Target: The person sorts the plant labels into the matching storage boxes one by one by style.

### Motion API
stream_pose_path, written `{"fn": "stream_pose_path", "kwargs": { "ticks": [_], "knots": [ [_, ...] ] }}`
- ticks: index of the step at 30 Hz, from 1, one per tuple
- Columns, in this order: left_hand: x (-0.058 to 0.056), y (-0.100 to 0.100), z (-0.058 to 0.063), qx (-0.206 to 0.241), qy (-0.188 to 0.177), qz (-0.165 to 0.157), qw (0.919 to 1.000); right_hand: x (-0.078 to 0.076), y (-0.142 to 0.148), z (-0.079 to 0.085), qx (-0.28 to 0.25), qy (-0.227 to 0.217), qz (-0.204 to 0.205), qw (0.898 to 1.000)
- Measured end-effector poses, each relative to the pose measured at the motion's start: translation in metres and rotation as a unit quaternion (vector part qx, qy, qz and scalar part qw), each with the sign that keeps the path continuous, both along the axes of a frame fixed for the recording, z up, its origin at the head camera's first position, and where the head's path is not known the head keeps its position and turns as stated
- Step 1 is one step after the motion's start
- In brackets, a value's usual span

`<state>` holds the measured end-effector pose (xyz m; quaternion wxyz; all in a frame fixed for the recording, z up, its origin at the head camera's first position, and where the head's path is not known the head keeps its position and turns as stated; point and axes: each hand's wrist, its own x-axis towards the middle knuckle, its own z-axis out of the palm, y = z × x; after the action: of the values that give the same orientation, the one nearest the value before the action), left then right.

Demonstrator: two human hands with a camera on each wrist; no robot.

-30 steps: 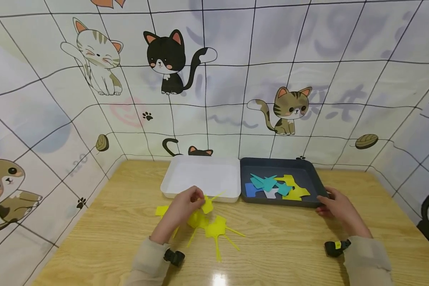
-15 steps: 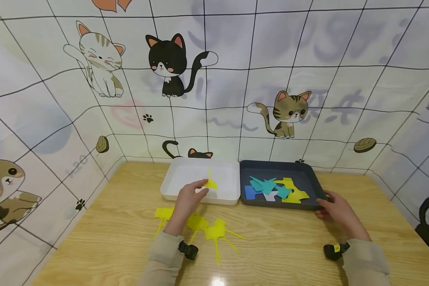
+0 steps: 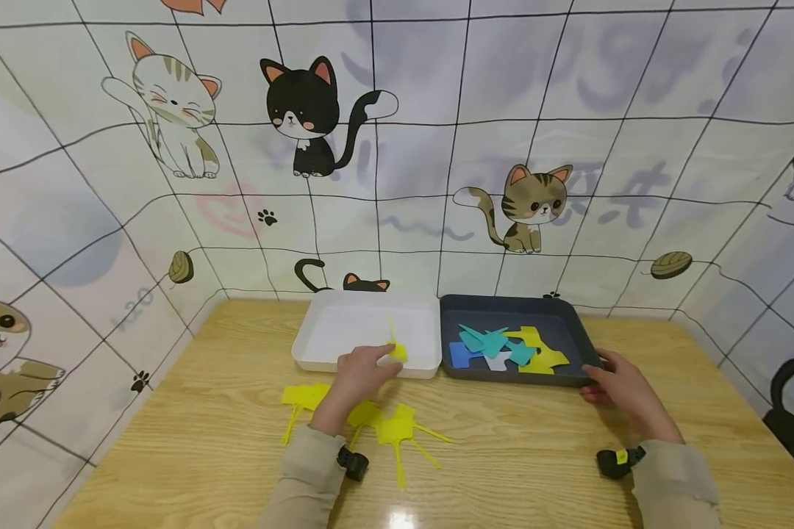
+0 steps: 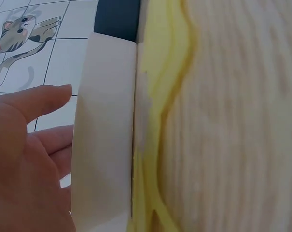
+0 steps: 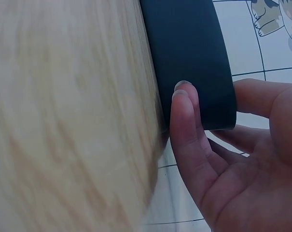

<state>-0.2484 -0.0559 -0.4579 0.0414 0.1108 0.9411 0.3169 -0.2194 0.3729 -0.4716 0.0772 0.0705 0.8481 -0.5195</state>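
My left hand (image 3: pixel 364 371) reaches over the front wall of the white tray (image 3: pixel 331 330), fingers extended. Its fingertips are right at a small flat yellow cutout (image 3: pixel 398 353) with a thin strand, lying in that tray. The left wrist view has the thumb and fingers (image 4: pixel 39 104) spread above the tray's wall. My right hand (image 3: pixel 618 386) holds the front right corner of the dark grey tray (image 3: pixel 578 330). In the right wrist view its fingers (image 5: pixel 184 116) press the outer wall while the thumb is at the rim.
Several flat yellow cutouts (image 3: pixel 397 428) with thin strands lie on the wooden table (image 3: pixel 503 455) before the white tray. Inside the dark tray are teal pieces (image 3: pixel 492 342), a blue piece (image 3: pixel 459 356), a pale piece and yellow pieces (image 3: pixel 544 360). A cat-print cloth (image 3: pixel 410 162) stands behind.
My left hand has carried a yellow cutout from the table into the white tray and let it go. It has since lowered toward the piece. The right hand stays at the dark tray's corner.
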Motion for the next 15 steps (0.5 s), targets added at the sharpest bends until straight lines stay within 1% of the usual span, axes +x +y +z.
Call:
{"fn": "stream_pose_path", "kwargs": {
  "ticks": [5,8,12,15],
  "knots": [
    [0.0012,0.0035,0.0005,-0.047,-0.010,-0.003,0.9988,-0.0006,0.0002,0.0003,0.008,-0.001,-0.002,1.000],
    [0.0015,0.0041,-0.0002,-0.079,-0.001,-0.011,0.9968,-0.0011,0.0002,0.0007,0.012,-0.002,-0.006,1.000],
    [0.0029,0.0032,-0.0012,-0.109,0.017,-0.019,0.9937,-0.0019,0.0008,0.0000,0.012,-0.008,-0.008,1.000],
    [0.0041,0.0015,-0.0011,-0.110,0.026,-0.013,0.9935,-0.0023,0.0002,-0.0007,0.010,-0.008,-0.005,1.000]
  ]
}}
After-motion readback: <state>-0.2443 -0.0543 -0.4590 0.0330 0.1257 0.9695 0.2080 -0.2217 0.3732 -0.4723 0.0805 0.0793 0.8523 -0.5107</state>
